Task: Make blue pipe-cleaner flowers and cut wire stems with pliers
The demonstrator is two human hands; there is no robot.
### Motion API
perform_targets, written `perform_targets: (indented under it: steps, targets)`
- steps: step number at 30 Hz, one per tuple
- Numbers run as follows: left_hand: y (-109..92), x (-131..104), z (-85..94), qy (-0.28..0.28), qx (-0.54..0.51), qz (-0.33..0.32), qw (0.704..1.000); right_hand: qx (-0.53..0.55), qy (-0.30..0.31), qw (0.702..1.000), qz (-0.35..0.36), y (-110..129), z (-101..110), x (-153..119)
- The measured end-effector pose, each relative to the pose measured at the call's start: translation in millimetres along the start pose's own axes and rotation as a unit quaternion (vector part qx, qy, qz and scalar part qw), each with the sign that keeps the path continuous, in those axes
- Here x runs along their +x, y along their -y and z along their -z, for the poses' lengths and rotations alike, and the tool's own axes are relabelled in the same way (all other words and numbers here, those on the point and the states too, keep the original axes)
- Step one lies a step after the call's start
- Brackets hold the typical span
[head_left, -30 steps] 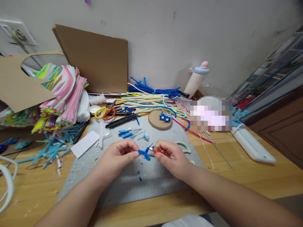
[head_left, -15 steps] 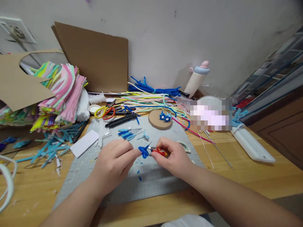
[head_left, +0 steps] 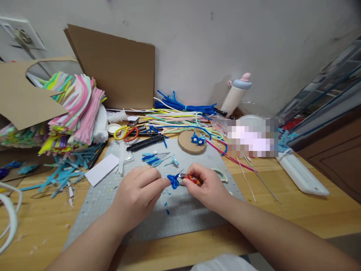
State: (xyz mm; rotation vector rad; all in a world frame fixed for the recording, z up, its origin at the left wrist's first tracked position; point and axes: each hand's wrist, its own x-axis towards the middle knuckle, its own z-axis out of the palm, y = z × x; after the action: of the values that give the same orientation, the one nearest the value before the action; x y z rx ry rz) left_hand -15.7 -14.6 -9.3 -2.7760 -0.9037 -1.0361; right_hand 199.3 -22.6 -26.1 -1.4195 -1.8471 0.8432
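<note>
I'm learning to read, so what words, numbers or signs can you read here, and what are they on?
None can be read clearly.
Red-handled tool: yellowish marks, too small and blurred.
Bottle: faint marks low down, too blurred.
Cutting mat: grid lines; any numbers are too small.

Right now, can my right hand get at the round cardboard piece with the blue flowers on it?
Probably yes: the round cardboard piece lies beyond your right hand, with nothing tall visible between them. But that hand holds a red-handled tool, which would likely need setting down first.
</note>
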Motion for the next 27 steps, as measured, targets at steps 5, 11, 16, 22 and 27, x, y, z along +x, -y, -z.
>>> perform_targets:
  steps: [5, 11, 16, 22, 27]
  targets:
    - [-0.3, -0.1, -0.5, 0.0, 0.004, -0.002, 1.0, 0.0, 0.011, 1.0, 0.001, 0.2, 0.0, 0.2]
    - [-0.3, 0.2, 0.6, -0.001, -0.001, -0.002, 1.0, 0.013, 0.017, 1.0, -0.001, -1.5, -0.5, -0.6]
    - [0.4, 0.0, 0.8, 0.004, 0.03, -0.003, 1.0, 0.024, 0.017, 1.0, -0.007, -2.7, -1.0, -0.4]
    - [-5.7, 0.3, 1.2, 0.042, 0.086, -0.034, 0.995, 0.009, 0.005, 1.0, -0.012, -0.8, -3.6, -0.7]
    - [-8.4, 0.2, 0.9, 0.054, 0.088, -0.043, 0.994, 0.001, 0.015, 1.0, -0.017, -0.5, -4.0, -1.6]
